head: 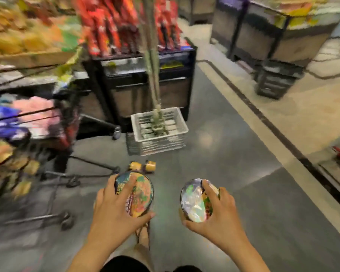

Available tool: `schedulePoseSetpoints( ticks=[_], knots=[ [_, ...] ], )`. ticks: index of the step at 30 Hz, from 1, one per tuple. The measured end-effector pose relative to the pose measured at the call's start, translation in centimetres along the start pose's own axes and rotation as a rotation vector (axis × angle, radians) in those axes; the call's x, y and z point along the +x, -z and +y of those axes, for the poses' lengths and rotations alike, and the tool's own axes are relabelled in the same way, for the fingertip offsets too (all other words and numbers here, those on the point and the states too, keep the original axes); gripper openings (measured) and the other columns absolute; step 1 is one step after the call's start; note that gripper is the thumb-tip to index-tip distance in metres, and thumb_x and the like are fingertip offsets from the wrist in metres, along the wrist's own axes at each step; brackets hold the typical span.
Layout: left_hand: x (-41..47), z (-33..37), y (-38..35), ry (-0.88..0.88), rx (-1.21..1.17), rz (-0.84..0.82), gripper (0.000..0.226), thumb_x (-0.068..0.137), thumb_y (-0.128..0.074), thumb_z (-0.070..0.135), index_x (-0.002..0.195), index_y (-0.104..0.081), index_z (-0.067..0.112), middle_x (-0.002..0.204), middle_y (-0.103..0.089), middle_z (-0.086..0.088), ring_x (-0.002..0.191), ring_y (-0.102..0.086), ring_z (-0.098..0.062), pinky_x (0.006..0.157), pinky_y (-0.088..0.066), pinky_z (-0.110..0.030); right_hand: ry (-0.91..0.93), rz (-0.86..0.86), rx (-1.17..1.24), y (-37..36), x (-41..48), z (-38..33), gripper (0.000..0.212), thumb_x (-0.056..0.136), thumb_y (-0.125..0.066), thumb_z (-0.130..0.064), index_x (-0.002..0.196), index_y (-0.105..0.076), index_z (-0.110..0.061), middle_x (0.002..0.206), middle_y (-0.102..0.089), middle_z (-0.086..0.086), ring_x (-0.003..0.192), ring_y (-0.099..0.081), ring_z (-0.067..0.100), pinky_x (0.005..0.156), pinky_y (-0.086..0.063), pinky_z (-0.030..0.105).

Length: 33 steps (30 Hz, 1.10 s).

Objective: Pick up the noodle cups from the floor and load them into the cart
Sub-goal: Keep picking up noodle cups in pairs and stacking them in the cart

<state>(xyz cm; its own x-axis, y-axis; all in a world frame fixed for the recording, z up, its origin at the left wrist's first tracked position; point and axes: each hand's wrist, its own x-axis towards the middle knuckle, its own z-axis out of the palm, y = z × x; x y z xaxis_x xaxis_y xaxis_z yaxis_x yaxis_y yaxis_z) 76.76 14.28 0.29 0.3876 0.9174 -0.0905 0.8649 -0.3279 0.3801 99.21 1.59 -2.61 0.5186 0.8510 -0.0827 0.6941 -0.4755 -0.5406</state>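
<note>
My left hand (pixel 114 211) grips a noodle cup (pixel 140 195) with a colourful orange and green lid, held above the grey floor. My right hand (pixel 218 213) grips a second noodle cup (pixel 194 203) whose shiny lid reflects light. Both cups are tilted so their lids face me. Two small yellow noodle cups (pixel 143 166) lie on the floor just beyond my left hand. The cart (pixel 53 138) stands at the left, blurred, with colourful packs inside and its black wheels on the floor.
A white plastic crate (pixel 177 122) sits on the floor ahead with a pole standing in it. A black shelf unit (pixel 141 85) with red packets stands behind it. Dark display stands (pixel 277 81) line the right aisle. My foot shows below my hands.
</note>
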Motion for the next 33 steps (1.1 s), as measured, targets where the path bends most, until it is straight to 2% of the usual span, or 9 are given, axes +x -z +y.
schedulePoseSetpoints(
  ticks=[3, 8, 10, 14, 19, 24, 27, 29, 33],
  knots=[
    [-1.7, -4.3, 2.2, 0.191, -0.050, 0.103, 0.106, 0.049, -0.053, 0.088, 0.143, -0.033, 0.044, 0.149, -0.022, -0.001, 0.128, -0.028, -0.030, 0.107, -0.030, -0.043, 0.131, -0.057, 0.038, -2.5, 2.0, -4.0, 0.112, 0.044, -0.068, -0.082, 0.143, -0.035, -0.041, 0.125, -0.042, -0.006, 0.116, -0.044, 0.019, 0.099, -0.042, 0.032],
    [-2.1, -11.5, 5.2, 0.391, -0.137, 0.251, 0.102, 0.055, -0.070, 0.076, 0.143, -0.034, 0.042, 0.147, -0.022, 0.003, 0.128, -0.026, -0.028, 0.107, -0.033, -0.046, 0.320, -0.234, 0.045, -5.8, 5.2, -12.4, 0.120, 0.042, -0.068, -0.081, 0.148, -0.026, -0.043, 0.131, -0.033, -0.008, 0.122, -0.032, 0.015, 0.104, -0.033, 0.025],
    [-1.5, -14.3, 6.3, 0.448, -0.157, 0.291, 0.101, 0.056, -0.069, 0.077, 0.143, -0.032, 0.044, 0.148, -0.021, 0.003, 0.129, -0.025, -0.028, 0.107, -0.033, -0.046, 0.357, -0.294, 0.074, -7.3, 6.7, -15.9, 0.121, 0.041, -0.068, -0.080, 0.148, -0.023, -0.045, 0.135, -0.030, -0.009, 0.126, -0.027, 0.013, 0.106, -0.031, 0.026],
    [0.0, -21.0, 9.1, 0.519, -0.185, 0.367, 0.101, 0.055, -0.068, 0.078, 0.143, -0.032, 0.043, 0.146, -0.023, 0.004, 0.125, -0.028, -0.027, 0.104, -0.035, -0.042, 0.374, -0.402, 0.080, -11.4, 9.5, -23.2, 0.122, 0.040, -0.065, -0.082, 0.147, -0.016, -0.050, 0.144, -0.024, -0.005, 0.137, -0.018, 0.018, 0.113, -0.030, 0.037],
    [1.3, -29.7, 12.6, 0.599, -0.145, 0.451, 0.105, 0.050, -0.052, 0.086, 0.142, -0.039, 0.038, 0.141, -0.029, 0.003, 0.119, -0.037, -0.031, 0.101, -0.037, -0.044, 0.419, -0.473, 0.079, -18.3, 11.8, -31.8, 0.122, 0.035, -0.062, -0.085, 0.145, -0.020, -0.052, 0.136, -0.029, -0.006, 0.132, -0.025, 0.018, 0.109, -0.032, 0.037],
    [1.9, -37.4, 16.8, 0.723, -0.136, 0.513, 0.109, 0.048, -0.049, 0.087, 0.144, -0.037, 0.038, 0.149, -0.026, 0.000, 0.124, -0.033, -0.031, 0.103, -0.034, -0.044, 0.536, -0.565, 0.029, -24.2, 13.5, -40.7, 0.122, 0.038, -0.060, -0.085, 0.147, -0.018, -0.049, 0.122, -0.030, -0.008, 0.125, -0.030, 0.015, 0.100, -0.033, 0.027],
    [2.5, -42.0, 18.5, 0.806, -0.193, 0.565, 0.112, 0.045, -0.057, 0.089, 0.144, -0.036, 0.041, 0.150, -0.027, -0.001, 0.128, -0.033, -0.033, 0.105, -0.036, -0.047, 0.613, -0.609, 0.042, -27.1, 15.3, -46.3, 0.125, 0.038, -0.059, -0.086, 0.149, -0.018, -0.045, 0.124, -0.031, -0.007, 0.128, -0.029, 0.017, 0.104, -0.033, 0.030],
    [3.4, -44.5, 19.5, 0.858, -0.230, 0.591, 0.112, 0.044, -0.055, 0.092, 0.143, -0.033, 0.044, 0.150, -0.028, -0.001, 0.130, -0.032, -0.033, 0.106, -0.036, -0.048, 0.655, -0.652, 0.064, -28.6, 16.8, -50.0, 0.124, 0.040, -0.062, -0.084, 0.149, -0.016, -0.046, 0.129, -0.031, -0.006, 0.131, -0.027, 0.017, 0.107, -0.033, 0.034],
    [6.4, -48.5, 21.6, 0.966, -0.253, 0.695, 0.114, 0.040, -0.051, 0.092, 0.142, -0.037, 0.045, 0.149, -0.033, -0.004, 0.129, -0.035, -0.033, 0.108, -0.033, -0.045, 0.785, -0.656, 0.131, -31.7, 21.3, -57.2, 0.121, 0.041, -0.064, -0.080, 0.148, -0.023, -0.042, 0.126, -0.034, -0.005, 0.127, -0.031, 0.014, 0.108, -0.031, 0.030]
  ],
)
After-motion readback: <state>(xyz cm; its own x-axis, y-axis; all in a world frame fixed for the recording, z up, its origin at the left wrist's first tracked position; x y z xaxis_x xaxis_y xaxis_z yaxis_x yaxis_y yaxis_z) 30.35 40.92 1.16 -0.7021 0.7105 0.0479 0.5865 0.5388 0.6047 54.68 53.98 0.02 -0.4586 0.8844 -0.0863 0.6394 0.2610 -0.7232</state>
